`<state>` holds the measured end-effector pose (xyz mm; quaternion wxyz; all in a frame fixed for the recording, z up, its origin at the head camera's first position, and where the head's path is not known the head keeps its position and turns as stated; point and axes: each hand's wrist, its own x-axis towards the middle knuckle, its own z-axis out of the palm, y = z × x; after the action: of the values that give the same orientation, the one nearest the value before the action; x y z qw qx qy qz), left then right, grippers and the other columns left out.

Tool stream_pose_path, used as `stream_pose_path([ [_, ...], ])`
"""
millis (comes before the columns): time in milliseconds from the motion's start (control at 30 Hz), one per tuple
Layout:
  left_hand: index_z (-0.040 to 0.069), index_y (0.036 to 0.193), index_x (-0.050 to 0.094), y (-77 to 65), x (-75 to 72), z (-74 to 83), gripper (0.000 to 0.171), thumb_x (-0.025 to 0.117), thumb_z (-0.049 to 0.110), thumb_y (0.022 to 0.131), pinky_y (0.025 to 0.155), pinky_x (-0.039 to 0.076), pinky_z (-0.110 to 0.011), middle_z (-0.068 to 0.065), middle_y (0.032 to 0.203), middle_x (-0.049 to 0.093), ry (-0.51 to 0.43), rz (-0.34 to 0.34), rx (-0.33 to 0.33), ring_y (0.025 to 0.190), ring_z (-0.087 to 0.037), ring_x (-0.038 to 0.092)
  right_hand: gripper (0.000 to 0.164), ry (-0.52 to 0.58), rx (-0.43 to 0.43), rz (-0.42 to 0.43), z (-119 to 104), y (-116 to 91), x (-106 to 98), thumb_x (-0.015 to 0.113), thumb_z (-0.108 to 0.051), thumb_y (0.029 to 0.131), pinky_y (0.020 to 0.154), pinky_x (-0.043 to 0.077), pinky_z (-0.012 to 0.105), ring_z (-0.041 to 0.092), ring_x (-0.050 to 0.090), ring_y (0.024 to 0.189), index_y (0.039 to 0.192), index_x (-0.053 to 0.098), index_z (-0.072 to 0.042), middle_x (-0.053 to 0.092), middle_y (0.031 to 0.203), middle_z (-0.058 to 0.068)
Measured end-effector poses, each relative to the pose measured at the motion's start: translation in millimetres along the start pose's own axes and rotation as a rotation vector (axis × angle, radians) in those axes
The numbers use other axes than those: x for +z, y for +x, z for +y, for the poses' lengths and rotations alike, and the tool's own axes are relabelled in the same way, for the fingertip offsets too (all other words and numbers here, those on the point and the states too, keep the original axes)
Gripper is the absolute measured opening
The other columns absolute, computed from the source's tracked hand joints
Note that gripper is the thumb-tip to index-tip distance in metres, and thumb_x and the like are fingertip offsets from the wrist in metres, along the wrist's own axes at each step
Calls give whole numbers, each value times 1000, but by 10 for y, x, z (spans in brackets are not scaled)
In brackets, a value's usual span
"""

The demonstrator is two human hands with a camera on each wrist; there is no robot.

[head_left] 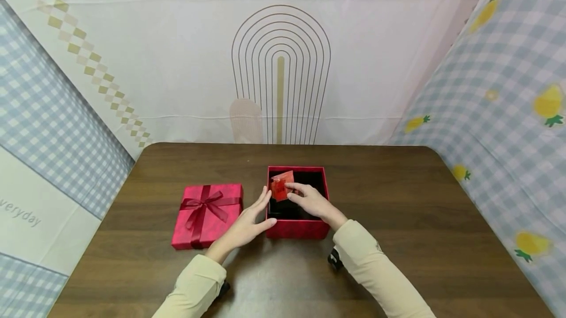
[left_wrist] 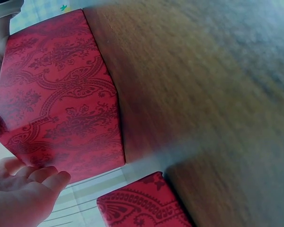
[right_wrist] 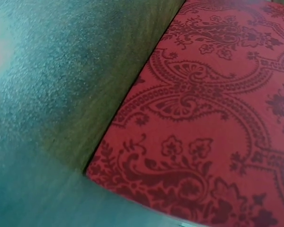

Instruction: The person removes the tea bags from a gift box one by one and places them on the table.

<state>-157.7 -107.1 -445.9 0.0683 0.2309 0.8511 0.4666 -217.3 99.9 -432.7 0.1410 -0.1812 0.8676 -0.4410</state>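
A red gift box (head_left: 298, 229) with a black inside stands lidless near the middle of the table. Over its opening, toward the left, is a small shiny red packet (head_left: 279, 189). My right hand (head_left: 313, 201) reaches in across the front wall and pinches the packet's right side between thumb and fingers. At the box's left wall, my left hand (head_left: 248, 222) rests with fingers extended and thumb by the front corner. The left wrist view shows the left fingers (left_wrist: 42, 177) against the patterned side. Only the box's outer wall (right_wrist: 203, 109) fills the right wrist view, without the hand.
Left of the box lies its red lid (head_left: 225, 219), topped with a dark red ribbon bow (head_left: 207, 204). Both sit on a brown wooden table (head_left: 398, 200). A printed white cloth (head_left: 185, 62) hangs behind, with blue checked cloths at both sides.
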Motion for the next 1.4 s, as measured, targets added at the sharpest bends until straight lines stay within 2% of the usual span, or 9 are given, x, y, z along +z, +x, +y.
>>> stream_pose_path([
  [67,-1,143,20,4,0,-1,69,58,22,90,105,22,-52,-16,151,8,3,1,4,135,-32,19,37,-26,-25,67,-4,-2,1,56,-14,90,86,46,41,23,58,100,125,55,-2,59,120,15],
  [200,-1,143,21,11,4,-11,69,58,21,90,105,22,-52,-17,151,8,1,6,3,135,-33,19,32,-6,-53,181,-21,-20,-2,62,-7,84,70,51,31,19,64,80,115,62,-1,65,107,15],
  [367,1,144,19,3,10,-5,69,58,21,90,105,21,-52,-18,151,7,-16,3,-3,136,-33,18,30,38,-77,263,-32,-80,-37,63,-3,82,63,50,26,17,64,72,113,64,-1,66,103,15],
  [600,1,144,18,1,19,-11,70,57,20,90,106,20,-52,-15,151,5,-24,1,-15,136,-33,16,31,142,-98,300,-66,-182,-196,61,-4,85,62,46,22,10,58,70,115,62,-1,63,109,17],
  [767,0,144,18,-4,20,-7,70,57,20,90,106,20,-51,-12,152,5,-21,3,-19,136,-31,16,33,235,-99,313,-10,-272,-287,60,-3,86,62,44,19,7,53,69,118,60,2,60,113,18],
  [900,0,144,18,-5,34,-18,70,57,20,90,106,20,-52,-13,152,5,-20,5,-16,136,-32,16,33,276,-80,332,62,-349,-329,60,-3,86,66,45,16,5,53,73,118,58,3,60,106,18],
  [1100,0,144,18,-6,50,-22,69,57,20,90,106,20,-52,-15,151,6,-19,15,-8,136,-32,17,35,301,-37,372,149,-445,-422,59,-1,86,68,47,15,0,56,77,120,57,5,60,107,21],
  [1400,-2,144,18,9,60,-30,70,57,20,90,105,20,-53,-17,151,6,-17,20,-3,135,-34,18,36,287,-2,386,319,-536,-546,59,-2,86,62,50,23,1,55,73,121,56,4,59,103,20],
])
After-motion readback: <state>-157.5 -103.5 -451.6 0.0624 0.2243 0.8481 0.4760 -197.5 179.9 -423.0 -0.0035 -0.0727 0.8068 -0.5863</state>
